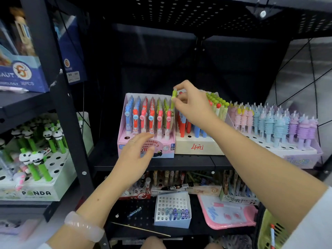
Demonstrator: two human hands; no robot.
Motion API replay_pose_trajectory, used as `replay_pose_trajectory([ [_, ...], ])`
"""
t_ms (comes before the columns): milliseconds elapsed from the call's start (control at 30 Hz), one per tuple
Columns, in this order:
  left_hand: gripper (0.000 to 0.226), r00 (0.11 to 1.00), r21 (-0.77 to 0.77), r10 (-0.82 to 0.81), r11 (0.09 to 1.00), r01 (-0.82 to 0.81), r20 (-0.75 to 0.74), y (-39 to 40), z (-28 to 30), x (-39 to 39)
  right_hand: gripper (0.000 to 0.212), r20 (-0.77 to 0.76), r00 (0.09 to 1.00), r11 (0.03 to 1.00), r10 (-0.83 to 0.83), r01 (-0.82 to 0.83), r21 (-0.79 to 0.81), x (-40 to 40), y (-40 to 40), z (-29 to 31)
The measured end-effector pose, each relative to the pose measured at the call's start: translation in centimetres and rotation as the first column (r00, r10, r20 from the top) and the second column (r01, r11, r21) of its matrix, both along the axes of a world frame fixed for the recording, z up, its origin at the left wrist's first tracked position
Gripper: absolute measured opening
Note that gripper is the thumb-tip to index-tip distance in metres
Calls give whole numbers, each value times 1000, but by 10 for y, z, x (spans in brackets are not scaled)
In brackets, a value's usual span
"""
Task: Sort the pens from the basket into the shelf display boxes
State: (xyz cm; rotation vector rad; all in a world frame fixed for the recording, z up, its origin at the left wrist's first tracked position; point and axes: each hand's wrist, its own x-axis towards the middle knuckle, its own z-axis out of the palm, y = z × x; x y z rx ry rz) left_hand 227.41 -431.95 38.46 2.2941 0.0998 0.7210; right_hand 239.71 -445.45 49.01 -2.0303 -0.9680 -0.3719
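Fingers of my right hand (190, 105) pinch a green pen (173, 97) above the pink box (124, 141) mid-frame; I should aim straight down. Left hand (136, 151) is loose.

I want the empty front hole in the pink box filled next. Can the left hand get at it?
Probably yes: the left hand hovers open just before the pink box, and its front-left hole lies uncovered beside the fingers.

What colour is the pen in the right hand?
Yellow-green pen, pinched by the right hand; head view.
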Motion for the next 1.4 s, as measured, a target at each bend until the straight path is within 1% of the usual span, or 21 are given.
replay_pose_trajectory([
  [100,40,999,165,33,986,-31,-10,4,-5,0,16,-33,999,999,7,-8,-45,1,3,2],
  [233,36,996,263,93,960,-93,11,7,-5,2,14,-82,997,1000,-2,1,-18,7,5,1],
  [267,36,995,274,97,957,-98,18,7,-5,2,14,-91,996,1000,-4,2,-25,9,6,-2],
  [333,35,995,275,94,956,-100,34,8,-6,1,14,-92,995,994,-23,13,-104,10,8,-10],
  [433,35,996,247,84,965,-91,37,9,-7,-1,25,-123,992,977,-40,13,-215,9,10,-27],
  [633,39,998,216,51,975,-58,34,3,-5,-4,39,-85,996,956,-36,9,-294,10,11,-31],
  [700,39,996,194,64,978,-76,69,-4,-2,-5,47,-121,992,964,-21,-11,-265,8,4,-29],
  [767,36,994,147,38,988,-53,105,-16,4,-6,49,-161,987,982,-4,-26,-188,4,-10,-26],
  [833,34,992,80,-48,996,39,113,-36,11,-5,40,-178,983,985,36,-65,-158,-4,-31,-22],
  [900,32,981,-25,-171,985,173,89,-63,14,0,29,-192,978,974,81,-119,-194,-15,-58,-20],
  [967,27,951,-146,-303,939,310,67,-94,12,7,23,-258,961,964,99,-157,-214,-24,-93,-23],
  [1033,24,917,-228,-399,890,394,26,-128,2,15,20,-330,940,957,88,-171,-232,-31,-136,-32],
  [1100,22,884,-267,-467,855,445,-22,-165,-14,23,17,-383,923,957,31,-138,-256,-35,-186,-48],
  [1200,20,826,-329,-558,797,506,-82,-221,-44,34,18,-410,896,943,-174,32,-330,-38,-264,-86],
  [1267,17,779,-318,-608,776,544,-151,-256,-64,41,20,-376,866,883,-330,142,-447,-38,-314,-121],
  [1300,16,746,-307,-636,763,569,-199,-272,-73,45,21,-363,847,840,-388,163,-518,-39,-337,-139],
  [1400,14,633,-264,-687,724,638,-356,-313,-99,60,25,-376,790,723,-484,119,-680,-45,-391,-192],
])
